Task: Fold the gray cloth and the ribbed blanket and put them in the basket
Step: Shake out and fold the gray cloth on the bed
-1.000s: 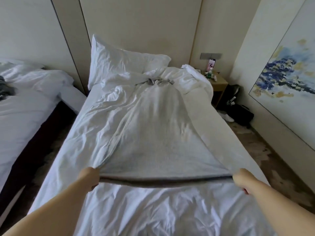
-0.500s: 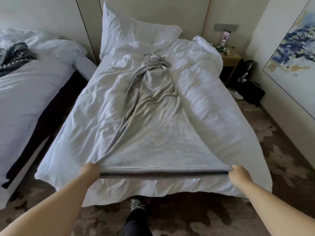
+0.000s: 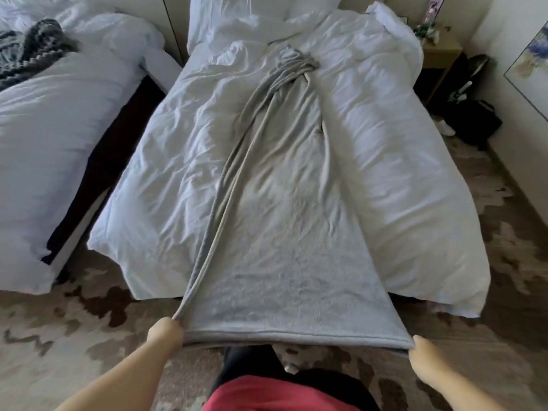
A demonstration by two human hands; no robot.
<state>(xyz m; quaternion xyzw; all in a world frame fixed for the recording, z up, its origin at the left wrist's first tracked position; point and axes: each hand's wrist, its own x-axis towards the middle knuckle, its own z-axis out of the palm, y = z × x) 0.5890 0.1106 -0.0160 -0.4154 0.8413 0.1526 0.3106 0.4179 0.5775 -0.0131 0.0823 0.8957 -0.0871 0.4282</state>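
Two hands hold the gray cloth (image 3: 284, 247) by its near edge. My left hand (image 3: 164, 332) grips the left corner, fingers curled around the fabric, and my right hand (image 3: 421, 351) grips the right corner in the same way. The edge is stretched tight between them, past the foot of the bed (image 3: 400, 188) and above the carpet (image 3: 74, 336). The rest of the cloth lies along the white bed cover and becomes narrow and bunched near the pillow (image 3: 237, 13). The ribbed blanket (image 3: 32, 46) lies crumpled on the other bed (image 3: 59, 129) at the far left, well apart from the cloth.
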